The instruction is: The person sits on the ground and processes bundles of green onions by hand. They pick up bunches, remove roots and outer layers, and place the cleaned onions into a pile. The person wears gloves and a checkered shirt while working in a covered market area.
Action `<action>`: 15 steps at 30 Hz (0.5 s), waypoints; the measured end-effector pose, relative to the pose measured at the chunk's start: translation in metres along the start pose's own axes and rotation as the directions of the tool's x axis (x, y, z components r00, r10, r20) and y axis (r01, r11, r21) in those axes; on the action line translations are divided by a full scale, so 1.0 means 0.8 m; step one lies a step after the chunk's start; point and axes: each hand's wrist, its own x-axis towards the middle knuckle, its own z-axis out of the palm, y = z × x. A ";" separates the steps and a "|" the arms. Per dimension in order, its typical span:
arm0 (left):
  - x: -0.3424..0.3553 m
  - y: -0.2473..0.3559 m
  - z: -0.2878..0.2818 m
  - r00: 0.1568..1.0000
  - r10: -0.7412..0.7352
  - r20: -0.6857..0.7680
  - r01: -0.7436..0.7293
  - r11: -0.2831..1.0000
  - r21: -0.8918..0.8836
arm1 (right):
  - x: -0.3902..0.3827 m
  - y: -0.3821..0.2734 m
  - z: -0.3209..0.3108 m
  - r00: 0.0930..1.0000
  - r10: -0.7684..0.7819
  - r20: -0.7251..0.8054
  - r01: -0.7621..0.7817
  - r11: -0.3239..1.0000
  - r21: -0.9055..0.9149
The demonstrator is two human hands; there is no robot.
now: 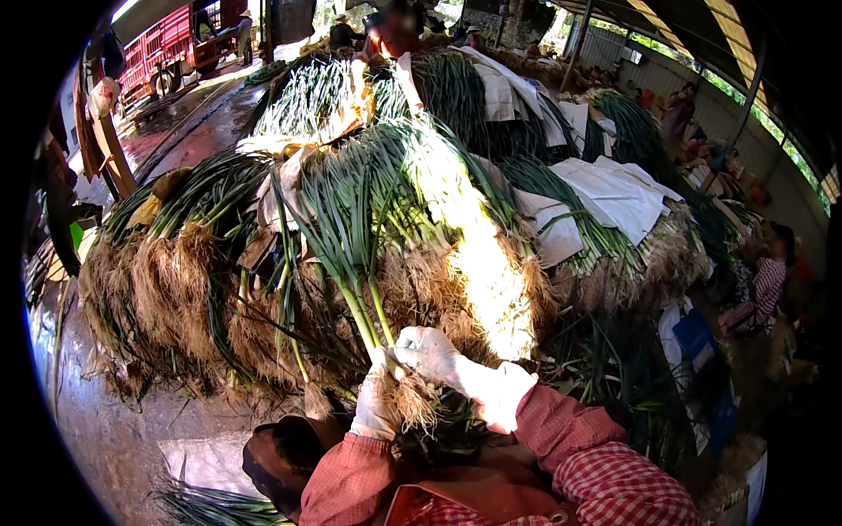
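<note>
My left hand (377, 403), in a white glove, is closed round the lower stalks of a few leeks (355, 302). Their long green leaves point up and away, and their brown roots (414, 401) hang out beside the hand. My right hand (430, 352), gloved in white too, is closed with curled fingers against the pale stalk bases, just right of the left hand. What exactly its fingertips pinch is hidden. Right behind both hands rises a big heap of leeks (368, 197), with shaggy roots (175, 267) toward me.
White sheets (614, 193) lie over parts of the heap. Loose leaves (219, 504) are on the floor at lower left. A dark rounded object (285, 460) sits by my left forearm. A person (767, 285) sits at right, others are at the back. A red truck (167, 53) stands far left.
</note>
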 end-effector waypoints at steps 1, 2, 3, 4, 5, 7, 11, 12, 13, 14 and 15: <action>-0.002 -0.005 0.009 0.999 -0.046 0.009 0.046 0.999 0.029 | -0.005 0.025 0.007 0.999 -0.035 -0.015 0.035 0.999 0.036; 0.010 -0.008 -0.024 0.995 -0.066 -0.069 0.065 0.998 -0.023 | -0.016 0.001 0.016 0.973 -0.230 -0.020 0.208 0.908 -0.365; 0.012 -0.018 -0.054 0.998 -0.036 0.047 0.041 0.995 -0.096 | -0.030 -0.023 0.026 0.910 -0.412 0.051 0.328 0.637 -0.698; 0.016 -0.028 -0.035 0.997 -0.055 0.046 0.059 0.995 -0.078 | -0.047 -0.034 0.005 0.852 -0.517 0.086 0.380 0.497 -0.780; 0.006 -0.027 -0.022 1.000 -0.031 0.003 0.031 0.998 -0.061 | -0.050 -0.031 0.006 0.848 -0.515 0.129 0.399 0.459 -0.794; -0.016 -0.024 -0.006 0.999 0.014 0.034 -0.014 1.000 0.023 | -0.058 -0.027 0.005 0.843 -0.499 0.201 0.418 0.371 -0.829; -0.010 -0.013 -0.024 0.993 -0.056 -0.102 0.063 0.996 0.062 | -0.094 -0.069 0.014 0.805 -0.456 0.379 0.582 0.480 -0.657; -0.001 -0.012 -0.039 0.983 -0.113 -0.143 0.130 0.985 0.113 | -0.099 -0.062 0.018 0.734 -0.538 0.415 0.673 0.492 -0.552; -0.002 -0.014 -0.039 0.993 -0.064 -0.097 0.073 0.993 0.090 | -0.093 -0.073 0.010 0.739 -0.542 0.400 0.664 0.688 -0.293; -0.003 -0.018 -0.041 0.991 0.061 -0.116 -0.045 0.990 0.132 | -0.086 -0.126 -0.002 0.798 -0.524 0.297 0.590 0.778 -0.216; -0.004 -0.022 -0.042 0.975 0.181 -0.128 -0.156 0.971 0.180 | -0.060 -0.134 -0.010 0.886 -0.430 0.176 0.464 0.798 -0.385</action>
